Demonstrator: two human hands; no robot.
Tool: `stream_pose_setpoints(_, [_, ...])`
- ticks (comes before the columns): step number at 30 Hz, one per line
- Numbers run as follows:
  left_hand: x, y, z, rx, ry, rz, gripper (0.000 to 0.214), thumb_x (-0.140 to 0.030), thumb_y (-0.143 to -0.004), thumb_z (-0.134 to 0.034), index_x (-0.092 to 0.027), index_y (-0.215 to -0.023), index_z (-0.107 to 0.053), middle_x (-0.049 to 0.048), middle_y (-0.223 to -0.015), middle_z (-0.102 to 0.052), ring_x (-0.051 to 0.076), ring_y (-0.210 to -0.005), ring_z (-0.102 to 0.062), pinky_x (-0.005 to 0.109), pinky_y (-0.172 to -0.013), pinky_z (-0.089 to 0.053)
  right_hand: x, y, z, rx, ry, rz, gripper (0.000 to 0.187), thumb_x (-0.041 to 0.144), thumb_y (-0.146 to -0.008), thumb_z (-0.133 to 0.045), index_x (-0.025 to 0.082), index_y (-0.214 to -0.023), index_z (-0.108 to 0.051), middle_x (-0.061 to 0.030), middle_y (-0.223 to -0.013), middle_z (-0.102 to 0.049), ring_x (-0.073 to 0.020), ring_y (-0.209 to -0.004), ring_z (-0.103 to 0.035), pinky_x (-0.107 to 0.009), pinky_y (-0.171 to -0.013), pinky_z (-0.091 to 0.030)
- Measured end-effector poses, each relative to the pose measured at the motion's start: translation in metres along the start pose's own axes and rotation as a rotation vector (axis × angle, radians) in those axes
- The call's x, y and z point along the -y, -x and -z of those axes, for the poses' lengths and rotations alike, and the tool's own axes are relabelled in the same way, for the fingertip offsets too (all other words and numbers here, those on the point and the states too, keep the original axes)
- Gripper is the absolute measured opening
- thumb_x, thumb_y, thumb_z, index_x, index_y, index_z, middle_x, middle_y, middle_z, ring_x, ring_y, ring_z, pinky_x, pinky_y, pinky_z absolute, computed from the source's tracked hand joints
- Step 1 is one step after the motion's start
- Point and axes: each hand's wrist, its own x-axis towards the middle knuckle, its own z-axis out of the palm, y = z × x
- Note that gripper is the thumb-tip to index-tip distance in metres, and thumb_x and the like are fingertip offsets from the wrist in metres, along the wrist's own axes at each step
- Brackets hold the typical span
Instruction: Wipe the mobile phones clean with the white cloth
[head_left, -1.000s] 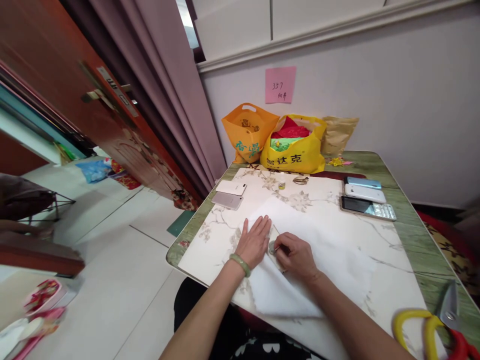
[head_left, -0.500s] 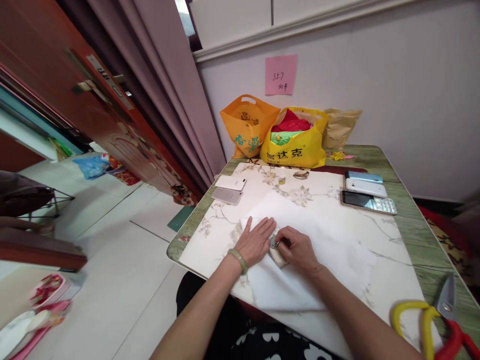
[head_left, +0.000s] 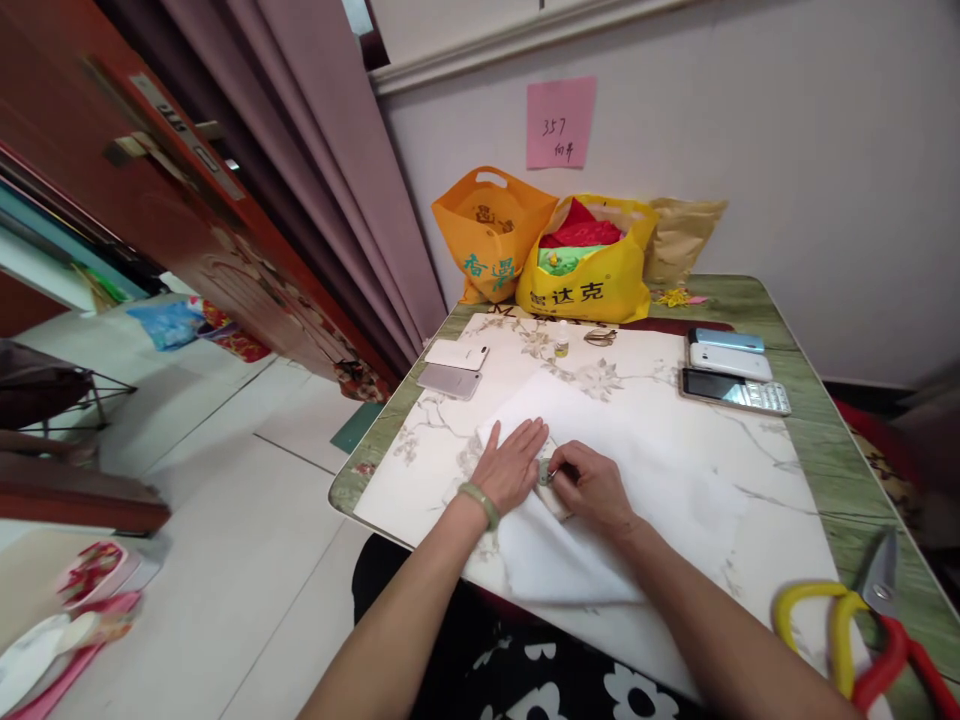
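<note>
A white cloth [head_left: 660,490] is spread over the near part of the table. My left hand [head_left: 511,468] lies flat on it with the fingers stretched out, a pale green bangle on the wrist. Just right of its fingertips is a small grey-green piece [head_left: 544,472], which rests on a beige flat piece [head_left: 555,503] partly covered by my hands. My right hand [head_left: 596,487] is closed in a pinch at the edge of the grey-green piece. What sits between its fingertips is too small to make out.
Large scissors [head_left: 840,620] with yellow and red handles lie at the near right. Several phones [head_left: 731,358] sit at the right, two more [head_left: 454,368] at the left. A small bottle [head_left: 562,340] stands farther back, before an orange bag [head_left: 495,235] and a yellow bag [head_left: 589,285].
The view has tilted slightly, so the table and bags sit higher in the picture. My left hand stays flat on the cloth; my right hand keeps its pinch by the grey-green piece.
</note>
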Motion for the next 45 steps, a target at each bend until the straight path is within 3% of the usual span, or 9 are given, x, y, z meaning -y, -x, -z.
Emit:
stream_pose_setpoints(5, [0.002,-0.006,-0.003,-0.016,0.003,0.002,0.053,-0.029,-0.096,-0.031,-0.023,-0.148,-0.027,0.0042,-0.156,-0.029,0.018,-0.145,-0.024,0.052,-0.118,-0.013,0.003,0.002,-0.002,-0.01,0.035,-0.005,0.013,0.016,-0.076,-0.051,0.023,-0.076,-0.062,-0.0002,-0.074,-0.063,-0.0145,-0.066,-0.057,-0.026,-0.064,-0.042])
stream_pose_setpoints(10, [0.012,0.075,0.005,-0.161,-0.072,0.18,0.056,-0.04,-0.093,-0.044,-0.02,-0.144,-0.036,0.012,-0.151,-0.038,0.028,-0.14,-0.032,0.06,-0.115,-0.012,0.002,0.004,-0.006,-0.101,0.161,-0.022,0.013,0.015,-0.074,-0.054,0.024,-0.077,-0.063,0.0001,-0.079,-0.065,-0.0153,-0.071,-0.059,-0.026,-0.065,-0.041])
stream_pose_setpoints(17, [0.047,0.149,0.006,-0.503,-0.009,0.722,0.022,-0.032,-0.086,-0.049,-0.018,-0.093,-0.063,0.0113,-0.103,-0.068,0.028,-0.101,-0.061,0.044,-0.092,-0.044,0.001,0.005,-0.012,-0.168,0.142,-0.091,0.012,0.017,-0.076,-0.055,0.023,-0.078,-0.065,0.0002,-0.08,-0.067,-0.0127,-0.063,-0.059,-0.025,-0.062,-0.042])
stream_pose_setpoints(21, [0.051,0.136,0.015,-0.605,0.087,0.795,0.014,-0.029,-0.082,-0.049,-0.02,-0.085,-0.059,0.0093,-0.11,-0.064,0.026,-0.106,-0.059,0.041,-0.093,-0.045,0.013,0.004,-0.011,-0.026,0.103,-0.034,0.015,0.017,-0.079,-0.054,0.023,-0.085,-0.066,0.0003,-0.085,-0.067,-0.0123,-0.067,-0.061,-0.024,-0.065,-0.045])
stream_pose_setpoints(25, [0.04,0.111,0.034,-0.642,0.093,0.71,0.015,-0.023,-0.083,-0.048,-0.019,-0.095,-0.057,0.0119,-0.121,-0.059,0.029,-0.118,-0.053,0.046,-0.099,-0.041,0.016,0.008,0.038,0.052,0.208,-0.039,0.027,0.028,-0.086,-0.057,0.026,-0.112,-0.063,-0.0013,-0.107,-0.067,-0.0125,-0.072,-0.064,-0.025,-0.069,-0.048])
stream_pose_setpoints(30, [0.024,0.084,0.039,-0.703,0.131,0.617,0.039,-0.028,-0.084,-0.054,-0.015,-0.121,-0.049,0.0185,-0.14,-0.043,0.034,-0.132,-0.039,0.053,-0.106,-0.033,-0.02,0.04,0.126,-0.008,0.773,-0.422,0.04,0.053,-0.087,-0.053,0.023,-0.11,-0.065,-0.0089,-0.112,-0.066,-0.0224,-0.078,-0.066,-0.032,-0.064,-0.045])
stream_pose_setpoints(33, [0.007,0.059,0.022,-0.464,0.428,0.368,0.049,-0.032,-0.08,-0.063,-0.018,-0.124,-0.047,0.0125,-0.126,-0.056,0.028,-0.12,-0.052,0.045,-0.102,-0.041,-0.04,0.06,0.146,0.119,0.862,-0.586,0.054,0.064,-0.083,-0.051,0.022,-0.113,-0.063,-0.0113,-0.102,-0.068,-0.0273,-0.082,-0.066,-0.033,-0.063,-0.042])
stream_pose_setpoints(40, [-0.028,0.027,-0.017,-0.431,0.569,0.323,0.058,-0.026,-0.064,-0.079,-0.02,-0.113,-0.05,0.0115,-0.126,-0.053,0.029,-0.124,-0.048,0.048,-0.106,-0.035,-0.025,0.032,0.137,0.124,0.822,-0.615,0.04,0.058,-0.081,-0.052,0.022,-0.086,-0.067,-0.0101,-0.077,-0.068,-0.0272,-0.073,-0.063,-0.032,-0.059,-0.036])
stream_pose_setpoints(45, [-0.028,0.028,-0.021,-0.503,0.6,0.323,0.016,-0.02,-0.074,-0.07,-0.021,-0.085,-0.059,0.0086,-0.115,-0.058,0.028,-0.123,-0.049,0.047,-0.103,-0.037,0.001,-0.017,0.073,-0.091,0.108,-0.514,0.04,0.057,-0.08,-0.054,0.02,-0.09,-0.064,-0.0025,-0.074,-0.065,-0.0171,-0.062,-0.056,-0.028,-0.058,-0.041])
